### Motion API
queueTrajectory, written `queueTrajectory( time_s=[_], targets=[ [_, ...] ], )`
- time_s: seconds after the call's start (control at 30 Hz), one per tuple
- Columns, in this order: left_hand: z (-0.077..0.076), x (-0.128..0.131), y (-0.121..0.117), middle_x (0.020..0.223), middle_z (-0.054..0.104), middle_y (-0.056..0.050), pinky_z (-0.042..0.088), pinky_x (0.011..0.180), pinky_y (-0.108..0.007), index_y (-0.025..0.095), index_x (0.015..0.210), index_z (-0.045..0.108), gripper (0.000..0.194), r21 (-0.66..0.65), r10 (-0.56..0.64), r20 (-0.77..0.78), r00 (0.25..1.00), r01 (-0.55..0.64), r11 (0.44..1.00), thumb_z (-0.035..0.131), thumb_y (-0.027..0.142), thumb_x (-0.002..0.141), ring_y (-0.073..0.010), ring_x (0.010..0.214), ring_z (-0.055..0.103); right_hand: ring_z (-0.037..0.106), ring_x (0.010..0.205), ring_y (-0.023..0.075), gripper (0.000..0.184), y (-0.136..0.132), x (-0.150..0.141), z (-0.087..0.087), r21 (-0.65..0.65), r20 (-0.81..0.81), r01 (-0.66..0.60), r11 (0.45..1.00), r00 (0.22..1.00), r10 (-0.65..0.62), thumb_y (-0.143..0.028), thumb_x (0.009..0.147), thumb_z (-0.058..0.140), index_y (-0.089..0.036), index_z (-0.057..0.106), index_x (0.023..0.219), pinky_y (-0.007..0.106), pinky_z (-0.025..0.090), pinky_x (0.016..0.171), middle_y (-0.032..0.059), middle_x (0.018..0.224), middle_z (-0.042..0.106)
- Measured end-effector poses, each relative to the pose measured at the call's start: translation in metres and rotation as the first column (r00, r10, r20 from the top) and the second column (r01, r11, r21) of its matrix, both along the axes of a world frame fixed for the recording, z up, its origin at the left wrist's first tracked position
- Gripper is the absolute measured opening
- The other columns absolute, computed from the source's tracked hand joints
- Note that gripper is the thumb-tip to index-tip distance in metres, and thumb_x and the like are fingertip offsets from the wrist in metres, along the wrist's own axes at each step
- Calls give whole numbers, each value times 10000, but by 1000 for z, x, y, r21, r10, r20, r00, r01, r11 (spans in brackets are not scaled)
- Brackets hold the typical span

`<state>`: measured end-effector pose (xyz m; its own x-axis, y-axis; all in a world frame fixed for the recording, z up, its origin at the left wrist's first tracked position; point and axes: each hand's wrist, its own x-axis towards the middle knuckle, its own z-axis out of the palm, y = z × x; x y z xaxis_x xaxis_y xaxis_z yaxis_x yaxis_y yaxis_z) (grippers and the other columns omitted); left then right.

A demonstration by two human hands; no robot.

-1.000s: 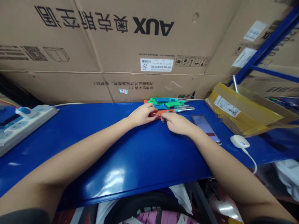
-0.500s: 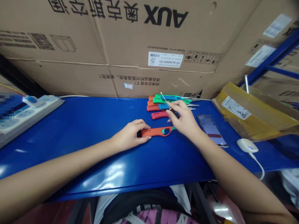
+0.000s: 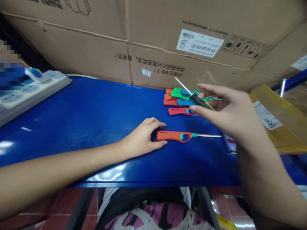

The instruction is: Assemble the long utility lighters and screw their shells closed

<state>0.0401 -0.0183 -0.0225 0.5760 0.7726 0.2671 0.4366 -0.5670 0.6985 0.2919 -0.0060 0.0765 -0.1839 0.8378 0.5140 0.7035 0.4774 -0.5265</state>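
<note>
An orange long-necked lighter (image 3: 170, 135) with a teal trigger lies flat on the blue table, its metal tube pointing right. My left hand (image 3: 144, 137) rests beside its butt end, thumb and fingers spread on either side with a small gap. A screwdriver (image 3: 200, 101) with a black and yellow handle and thin shaft is held in my right hand (image 3: 230, 111), raised over the table, its tip pointing up and left. Behind it lies a pile of orange, green and blue lighters (image 3: 171, 102), partly hidden by my right hand. A red lighter (image 3: 178, 111) lies in front of the pile.
A large cardboard box (image 3: 153, 38) stands along the table's back edge. A white power strip (image 3: 33, 92) is at the left. On the right are a yellow-taped carton (image 3: 287, 134) and a phone (image 3: 230, 144) partly covered by my right arm.
My right hand has risen and moved right with the screwdriver, uncovering the orange lighter's tube. My left hand's fingers have opened off the lighter. The view has shifted.
</note>
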Motion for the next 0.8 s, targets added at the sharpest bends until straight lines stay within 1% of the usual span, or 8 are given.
queueTrajectory(
  time_s=[0.1, 0.2, 0.3, 0.4, 0.47, 0.57, 0.67, 0.8],
  targets=[
    [-1, -3, -3, 1190, 657, -112, 486, 1024, -457, 142, 1245, 632, 457, 3, 10, 4, 1000, -10, 1000, 763, 299, 835, -273, 1135, 602, 699, 704, 205, 311, -3, -17, 6, 152, -155, 149, 977, 980, -125, -293, 740, 854, -208, 784, 1031, 379, 614, 645, 37, 859, 747],
    [-4, -4, -4, 1156, 667, -102, 493, 1006, -431, 131, 1204, 646, 398, 12, -11, 36, 999, 11, 1000, 748, 258, 841, -257, 1103, 612, 618, 524, 142, 114, -2, -23, 0, 218, -174, 193, 957, 972, -157, -302, 808, 808, -215, 788, 880, 322, 538, 520, 28, 793, 737],
    [-7, -4, -3, 1135, 665, -93, 500, 976, -397, 134, 1188, 655, 354, 14, -36, 43, 998, 36, 999, 725, 221, 852, -240, 1076, 609, 536, 444, 92, 135, 5, -20, -11, 184, -284, 145, 972, 955, -89, -310, 801, 819, -230, 763, 894, 270, 429, 402, 17, 846, 725],
    [-7, -4, -2, 1105, 662, -77, 499, 947, -383, 153, 1166, 671, 307, -6, -70, 31, 997, 71, 997, 704, 211, 866, -230, 1047, 601, 485, 412, 87, 271, 11, -21, -22, 132, -497, 94, 987, 867, -16, -287, 752, 859, -254, 724, 985, 249, 357, 344, -19, 759, 691],
    [-7, -4, -2, 1076, 661, -66, 495, 936, -384, 164, 1154, 682, 290, -22, -90, 23, 996, 91, 996, 703, 212, 868, -226, 1024, 596, 474, 393, 85, 256, 10, -27, -30, 164, -572, 108, 981, 820, 5, -304, 780, 841, -244, 715, 995, 245, 342, 322, -22, 723, 678],
    [-5, -4, -2, 1044, 655, -59, 487, 925, -386, 167, 1149, 691, 287, -26, -93, 14, 996, 93, 995, 711, 217, 867, -224, 1002, 588, 531, 405, 94, 165, 1, -41, -40, 265, -523, 100, 959, 851, 56, -365, 907, 718, -214, 713, 974, 239, 383, 325, -7, 715, 673],
    [-4, -3, -2, 1020, 645, -53, 483, 914, -383, 162, 1142, 696, 281, -22, -99, 11, 995, 100, 995, 716, 222, 868, -220, 987, 583, 644, 546, 142, 166, -9, -52, -50, 354, -376, -20, 935, 912, 162, -337, 929, 686, -230, 704, 1055, 270, 501, 432, 16, 777, 687],
    [-4, -3, -2, 1001, 639, -42, 479, 907, -375, 160, 1135, 696, 284, -21, -101, 3, 995, 101, 995, 727, 213, 857, -215, 977, 582, 711, 713, 191, 222, -15, -57, -56, 412, -267, -112, 904, 934, 238, -296, 921, 686, -258, 688, 1140, 323, 586, 583, 30, 852, 696]
  ],
)
